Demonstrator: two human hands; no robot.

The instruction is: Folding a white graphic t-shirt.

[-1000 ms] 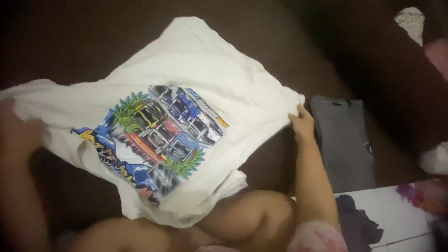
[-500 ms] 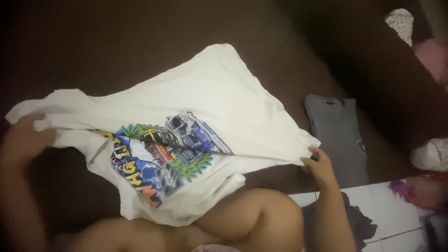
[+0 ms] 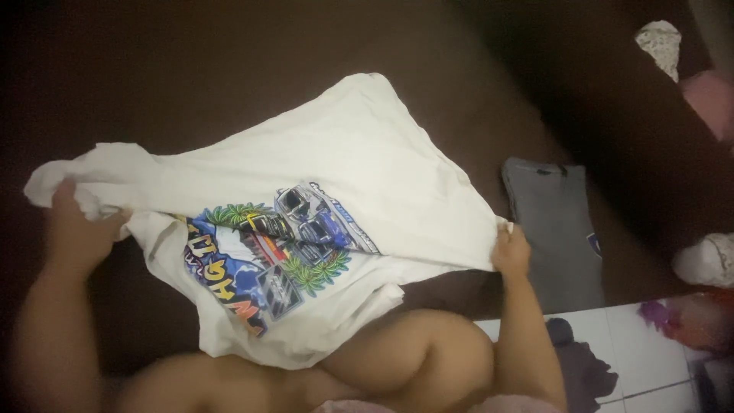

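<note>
Two hands, one garment: the white printed T-shirt [image 3: 321, 199] is stretched between them above a dark brown surface [image 3: 229, 69], its lower part draped over the person's bare knee [image 3: 413, 352].
Left hand [image 3: 76, 229]: closed on a bunched edge of the shirt at the left end, the cloth crumpled in the fist.
Right hand [image 3: 511, 251]: pinching the opposite edge at the right end, fingers curled tight on the fabric.
Shirt's state: print of cars and palm trees faces up, partly creased; a long fold line runs between the two hands, and the far corner lies flat on the brown surface.
Done so far, as a judgement: the shirt looks spread out and gripped at both ends, with a first lengthwise fold just forming.
Left, as a judgement: no neat folded shape yet; the lower part hangs loose and rumpled.
Nearby: a folded grey garment [image 3: 554, 222] lies flat just beside the right hand.
Further out: white floor tiles [image 3: 650, 359] with a dark piece of cloth [image 3: 581, 367] on them at lower right; pale and pink bundles of fabric [image 3: 707, 92] at the right edge, too blurred to tell.
</note>
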